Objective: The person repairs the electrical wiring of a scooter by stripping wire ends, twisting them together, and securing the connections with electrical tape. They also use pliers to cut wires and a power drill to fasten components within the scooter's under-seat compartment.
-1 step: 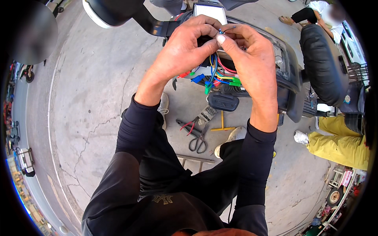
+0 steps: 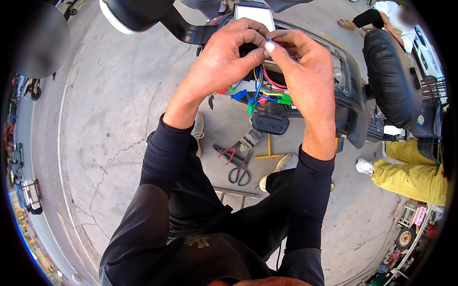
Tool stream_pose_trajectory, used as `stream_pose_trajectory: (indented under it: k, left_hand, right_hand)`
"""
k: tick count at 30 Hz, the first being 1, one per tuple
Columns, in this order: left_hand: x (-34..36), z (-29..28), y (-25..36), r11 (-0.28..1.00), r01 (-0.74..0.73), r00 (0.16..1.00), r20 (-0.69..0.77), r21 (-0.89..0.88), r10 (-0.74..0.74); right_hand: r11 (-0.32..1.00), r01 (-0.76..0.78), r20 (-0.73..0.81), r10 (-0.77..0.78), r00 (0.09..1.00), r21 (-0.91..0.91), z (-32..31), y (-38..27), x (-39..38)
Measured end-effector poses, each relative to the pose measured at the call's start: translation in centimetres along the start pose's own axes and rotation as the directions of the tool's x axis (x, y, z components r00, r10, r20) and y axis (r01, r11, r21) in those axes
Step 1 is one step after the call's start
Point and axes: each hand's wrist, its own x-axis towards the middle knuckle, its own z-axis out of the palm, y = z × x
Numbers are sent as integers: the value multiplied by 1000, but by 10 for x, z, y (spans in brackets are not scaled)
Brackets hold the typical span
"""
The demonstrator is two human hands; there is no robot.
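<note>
My left hand [image 2: 224, 59] and my right hand [image 2: 305, 71] meet fingertip to fingertip, both closed in a pinch. Between them is a thin blue wire [image 2: 270, 40], its end sticking out over my right fingers. The fingers hide most of it. Just below hangs a bundle of coloured wires [image 2: 260, 78] with a blue connector [image 2: 239, 95] and green connectors [image 2: 285, 99]. They come out of the opened body of a scooter-like vehicle [image 2: 341, 71].
On the ground between my feet lie scissors [image 2: 240, 174], red-handled pliers [image 2: 230, 153] and a yellow T-shaped tool [image 2: 269, 156]. A black pedal-like pad [image 2: 270, 123] is above them. A padded black seat [image 2: 391, 78] stands at right, near a person in yellow trousers [image 2: 410, 174] and a seated person.
My pinched fingertips have shifted very slightly to the right with the blue wire. Nothing else has visibly moved.
</note>
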Motion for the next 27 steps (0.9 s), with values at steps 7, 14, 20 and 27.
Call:
stream_pose_trajectory:
  k: [7, 14, 20, 27]
  left_hand:
    - [2, 13, 9, 979, -70, 989, -113, 191, 93]
    - [3, 26, 7, 955, -97, 962, -219, 282, 163]
    - [6, 30, 7, 973, -81, 945, -295, 218, 145]
    - [6, 24, 7, 969, -66, 976, -186, 240, 112]
  right_hand:
    - [960, -193, 31, 190, 981, 203, -9, -1, 1]
    - [897, -292, 56, 290, 955, 332, -14, -1, 2]
    - [904, -301, 34, 306, 951, 303, -12, 2, 3]
    - [931, -295, -15, 305, 952, 216, -10, 1, 3]
